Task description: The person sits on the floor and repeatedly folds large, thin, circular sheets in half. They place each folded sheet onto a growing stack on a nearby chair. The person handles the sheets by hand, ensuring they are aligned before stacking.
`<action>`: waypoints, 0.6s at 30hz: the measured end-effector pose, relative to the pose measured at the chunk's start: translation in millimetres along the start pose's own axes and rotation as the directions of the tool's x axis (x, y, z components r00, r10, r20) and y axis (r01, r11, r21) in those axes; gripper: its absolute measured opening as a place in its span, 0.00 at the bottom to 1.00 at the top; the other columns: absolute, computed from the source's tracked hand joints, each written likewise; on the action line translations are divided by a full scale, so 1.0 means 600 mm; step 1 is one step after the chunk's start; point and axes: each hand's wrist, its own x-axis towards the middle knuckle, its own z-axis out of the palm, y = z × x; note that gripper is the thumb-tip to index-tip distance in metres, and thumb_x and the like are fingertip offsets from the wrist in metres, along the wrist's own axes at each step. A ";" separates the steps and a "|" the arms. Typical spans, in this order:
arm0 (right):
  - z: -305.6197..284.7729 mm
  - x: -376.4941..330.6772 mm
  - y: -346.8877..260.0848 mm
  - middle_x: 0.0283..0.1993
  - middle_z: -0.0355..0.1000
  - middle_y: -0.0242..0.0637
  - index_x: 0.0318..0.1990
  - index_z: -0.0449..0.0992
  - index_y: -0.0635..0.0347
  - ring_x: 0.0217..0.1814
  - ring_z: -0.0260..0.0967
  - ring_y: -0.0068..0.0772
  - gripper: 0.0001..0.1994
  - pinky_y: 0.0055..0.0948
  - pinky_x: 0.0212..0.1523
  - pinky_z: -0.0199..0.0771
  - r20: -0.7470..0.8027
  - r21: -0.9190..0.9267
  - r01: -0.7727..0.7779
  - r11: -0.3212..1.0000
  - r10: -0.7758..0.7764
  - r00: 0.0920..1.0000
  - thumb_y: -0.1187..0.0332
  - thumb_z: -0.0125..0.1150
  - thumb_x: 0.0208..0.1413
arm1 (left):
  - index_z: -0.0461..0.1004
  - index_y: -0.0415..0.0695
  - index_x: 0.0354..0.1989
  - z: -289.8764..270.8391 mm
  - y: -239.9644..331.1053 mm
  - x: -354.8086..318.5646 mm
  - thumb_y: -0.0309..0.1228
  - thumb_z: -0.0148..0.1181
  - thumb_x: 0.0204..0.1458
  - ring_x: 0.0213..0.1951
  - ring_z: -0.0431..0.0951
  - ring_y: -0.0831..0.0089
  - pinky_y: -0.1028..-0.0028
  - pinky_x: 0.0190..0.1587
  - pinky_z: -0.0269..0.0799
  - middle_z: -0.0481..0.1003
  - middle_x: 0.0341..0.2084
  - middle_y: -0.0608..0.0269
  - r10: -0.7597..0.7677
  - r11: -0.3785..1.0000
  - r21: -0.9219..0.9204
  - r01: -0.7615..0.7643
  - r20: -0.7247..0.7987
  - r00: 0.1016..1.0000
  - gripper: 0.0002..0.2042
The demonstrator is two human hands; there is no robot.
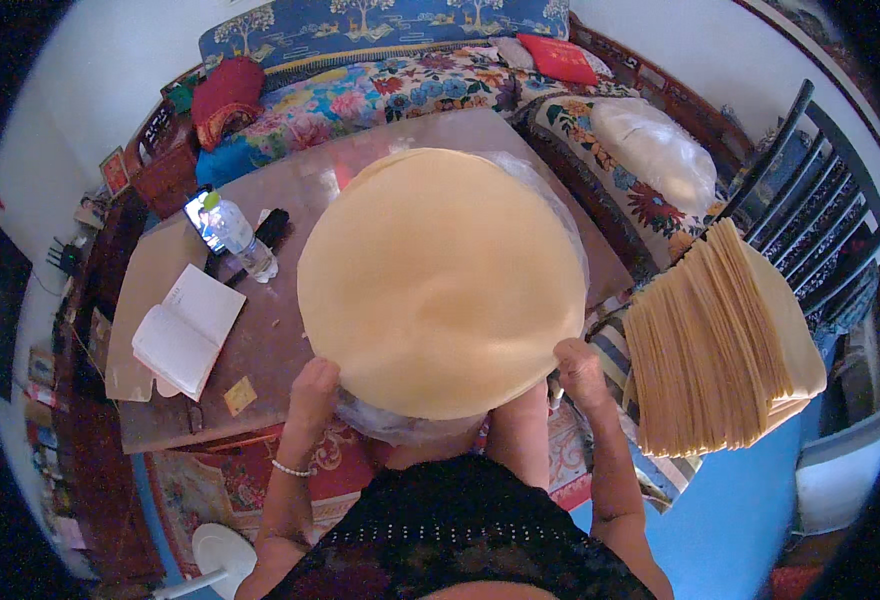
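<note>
A large, round, thin tan pancake-like sheet (pixel 440 270) lies over the table's middle, its near edge reaching past the table's front edge. My left hand (pixel 315 387) is closed on its near-left edge. At the near-right edge my right hand (pixel 580 368) pinches the rim in the same way. Another round edge peeks out at the far left of the top sheet, so more than one may lie there. Clear plastic film (pixel 390 425) shows beneath, at the near side and the far right. To my right stands a thick pile of folded tan sheets (pixel 705 345).
The brown table (pixel 280 350) carries an open notebook (pixel 190 325), a clear plastic bottle (pixel 245 240), a lit phone (pixel 205 220) and a small yellow card (pixel 240 395) at left. A dark slatted chair (pixel 820 190) stands behind the pile. A flowered sofa (pixel 380 95) lines the far side.
</note>
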 end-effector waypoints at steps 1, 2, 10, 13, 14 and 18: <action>-0.010 -0.002 -0.014 0.30 0.69 0.46 0.29 0.70 0.62 0.36 0.67 0.52 0.11 0.44 0.36 0.69 0.045 0.005 -0.025 1.000 0.025 0.999 0.82 0.53 0.33 | 0.67 0.41 0.28 -0.014 0.009 0.011 0.20 0.53 0.37 0.34 0.72 0.53 0.61 0.37 0.70 0.70 0.28 0.52 0.014 0.999 0.034 -0.014 -0.007 1.000 0.08; -0.018 -0.001 -0.019 0.30 0.68 0.45 0.28 0.69 0.61 0.37 0.67 0.52 0.10 0.44 0.37 0.69 0.001 -0.041 0.003 0.999 -0.003 1.000 0.81 0.54 0.33 | 0.67 0.41 0.27 -0.041 0.028 0.036 0.20 0.52 0.37 0.34 0.72 0.53 0.61 0.37 0.69 0.70 0.27 0.53 0.033 0.997 0.066 -0.032 -0.014 0.999 0.07; -0.037 -0.037 -0.036 0.32 0.69 0.46 0.29 0.70 0.61 0.36 0.68 0.51 0.07 0.41 0.36 0.71 0.052 -0.102 0.025 0.994 -0.020 0.998 0.78 0.53 0.37 | 0.66 0.40 0.24 -0.055 0.023 -0.008 0.22 0.51 0.36 0.35 0.70 0.56 0.63 0.37 0.67 0.69 0.26 0.55 0.084 0.992 0.069 -0.101 0.210 0.974 0.05; -0.037 -0.050 -0.047 0.31 0.69 0.46 0.28 0.70 0.61 0.36 0.69 0.51 0.07 0.41 0.35 0.71 -0.002 -0.085 -0.004 0.996 0.004 1.000 0.78 0.52 0.38 | 0.67 0.41 0.25 -0.045 0.028 -0.022 0.22 0.50 0.36 0.36 0.70 0.56 0.63 0.39 0.67 0.69 0.26 0.56 0.103 0.993 0.038 -0.111 0.159 0.982 0.05; -0.040 -0.051 -0.053 0.31 0.69 0.46 0.28 0.70 0.61 0.36 0.69 0.51 0.06 0.41 0.35 0.71 -0.018 -0.088 -0.009 0.996 0.008 1.000 0.78 0.52 0.37 | 0.67 0.41 0.25 -0.051 0.037 -0.020 0.22 0.50 0.37 0.36 0.70 0.56 0.63 0.39 0.67 0.69 0.26 0.56 0.100 0.993 0.038 -0.107 0.152 0.983 0.05; -0.045 -0.070 -0.056 0.32 0.70 0.45 0.28 0.70 0.61 0.37 0.69 0.50 0.08 0.40 0.36 0.71 -0.069 -0.057 -0.031 0.998 0.027 0.997 0.80 0.52 0.36 | 0.67 0.41 0.26 -0.057 0.048 -0.033 0.22 0.50 0.38 0.36 0.70 0.56 0.64 0.40 0.67 0.70 0.27 0.54 0.086 0.995 0.037 -0.094 0.184 0.979 0.05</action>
